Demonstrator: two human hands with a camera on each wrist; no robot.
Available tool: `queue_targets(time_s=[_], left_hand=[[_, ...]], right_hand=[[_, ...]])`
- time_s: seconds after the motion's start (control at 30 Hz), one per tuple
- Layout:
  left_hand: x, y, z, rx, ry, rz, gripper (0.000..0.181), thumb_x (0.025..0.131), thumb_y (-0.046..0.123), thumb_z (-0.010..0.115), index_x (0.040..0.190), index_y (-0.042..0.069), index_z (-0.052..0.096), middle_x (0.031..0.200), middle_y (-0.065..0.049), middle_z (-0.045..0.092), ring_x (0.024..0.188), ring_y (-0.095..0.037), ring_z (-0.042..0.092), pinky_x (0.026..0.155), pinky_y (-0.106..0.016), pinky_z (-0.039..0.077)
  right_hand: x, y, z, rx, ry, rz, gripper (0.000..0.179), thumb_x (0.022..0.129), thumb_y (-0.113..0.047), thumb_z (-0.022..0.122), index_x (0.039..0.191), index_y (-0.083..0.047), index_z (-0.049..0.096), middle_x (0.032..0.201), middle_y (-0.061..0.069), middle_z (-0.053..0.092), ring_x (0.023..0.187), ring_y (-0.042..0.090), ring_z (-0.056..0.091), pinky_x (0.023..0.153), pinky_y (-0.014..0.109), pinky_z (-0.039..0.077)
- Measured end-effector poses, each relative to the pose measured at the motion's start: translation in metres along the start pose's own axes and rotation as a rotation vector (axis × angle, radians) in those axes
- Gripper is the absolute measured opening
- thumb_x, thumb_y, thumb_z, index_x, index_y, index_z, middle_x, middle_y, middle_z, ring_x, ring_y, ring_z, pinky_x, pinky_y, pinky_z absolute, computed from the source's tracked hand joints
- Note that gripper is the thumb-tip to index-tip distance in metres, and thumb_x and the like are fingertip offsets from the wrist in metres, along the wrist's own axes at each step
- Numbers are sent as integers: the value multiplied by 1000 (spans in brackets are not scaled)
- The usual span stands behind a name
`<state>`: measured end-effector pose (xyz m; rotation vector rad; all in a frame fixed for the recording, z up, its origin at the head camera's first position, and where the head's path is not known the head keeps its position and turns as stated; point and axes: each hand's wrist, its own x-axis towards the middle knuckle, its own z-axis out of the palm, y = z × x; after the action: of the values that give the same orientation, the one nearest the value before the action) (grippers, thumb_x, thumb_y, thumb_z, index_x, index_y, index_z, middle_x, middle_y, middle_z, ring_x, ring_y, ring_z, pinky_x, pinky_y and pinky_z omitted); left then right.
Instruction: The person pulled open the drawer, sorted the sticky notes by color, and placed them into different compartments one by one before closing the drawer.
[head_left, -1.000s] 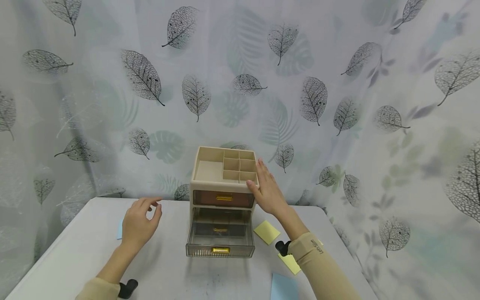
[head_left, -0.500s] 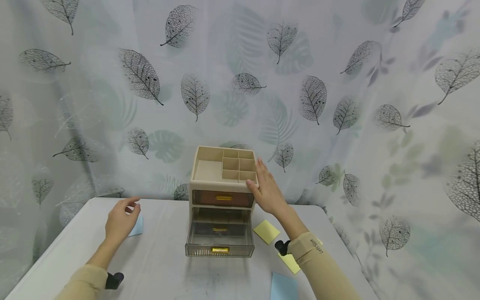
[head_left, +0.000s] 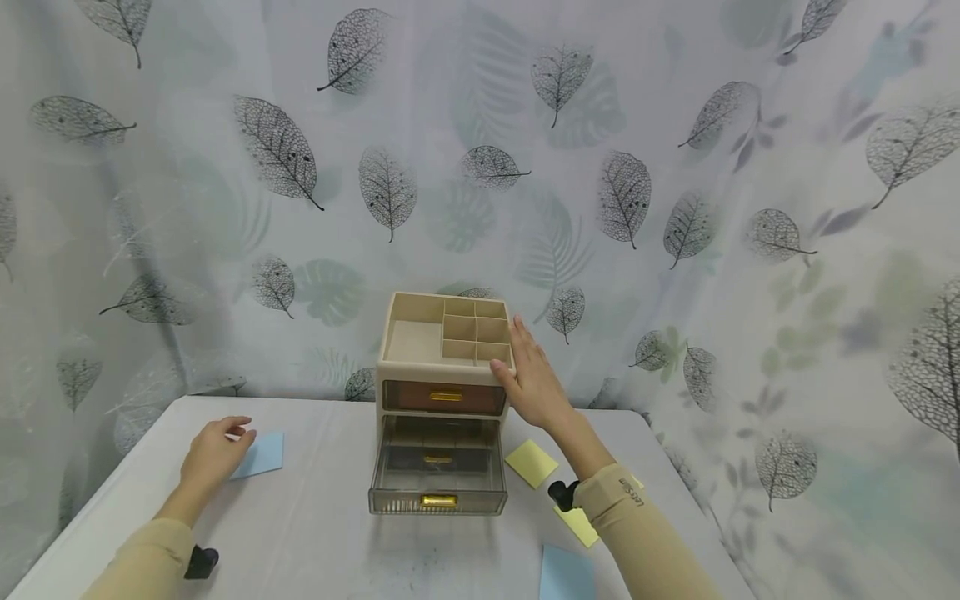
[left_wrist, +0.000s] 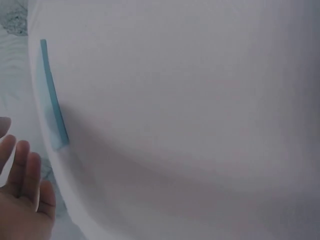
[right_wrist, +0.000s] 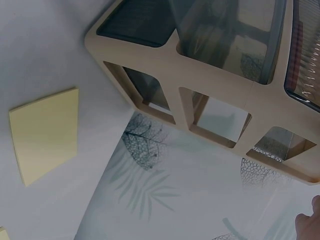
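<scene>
pale curtain (head_left: 465, 100) hangs behind and to both sides of a white table (head_left: 322, 517), printed with black skeleton leaves (head_left: 276, 150); lower left looks maybe see-through, hard to tell.

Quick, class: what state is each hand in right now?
Left hand: open, holding nothing, near a blue pad.
Right hand: open, resting against the drawer organizer.
</scene>
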<state>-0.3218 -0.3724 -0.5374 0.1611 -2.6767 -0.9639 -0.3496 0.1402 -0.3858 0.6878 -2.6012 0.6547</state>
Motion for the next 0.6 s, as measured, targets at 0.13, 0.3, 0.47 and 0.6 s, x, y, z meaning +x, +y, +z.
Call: queue_targets(time_s=[0.13,0.3,0.47,0.6], left_hand=[[0,-14,-3,36,-79,-26,48,102,26,58,133,-10,58,117,-32,61,109,-49,59,82,-59,51],[-1,-24,-6,65,-140,-14,52,100,27,63,132,-13,57,115,-35,60,107,-52,58,86,-65,49],[-2,-27,-8,115,-184,37,62,98,35,68,135,-13,55,119,-40,56,112,-61,50,87,-72,45],[-4,-26,-9,150,-211,63,67,97,42,68,135,-12,54,123,-45,48,114,-68,43,83,-73,44]], right_hand=[[0,1,0,3,-9,7,78,111,-55,31,168,-8,5,175,6,-1,161,27,4,127,60,14],[-1,0,0,1,-12,10,78,111,-56,30,168,-9,4,176,6,-1,161,24,2,127,60,13],[-1,0,-2,-1,-17,14,78,111,-56,31,168,-9,4,176,7,0,161,26,2,127,60,13],[0,-1,-5,10,-41,19,79,111,-55,32,168,-7,5,175,7,-1,161,26,2,127,60,13]])
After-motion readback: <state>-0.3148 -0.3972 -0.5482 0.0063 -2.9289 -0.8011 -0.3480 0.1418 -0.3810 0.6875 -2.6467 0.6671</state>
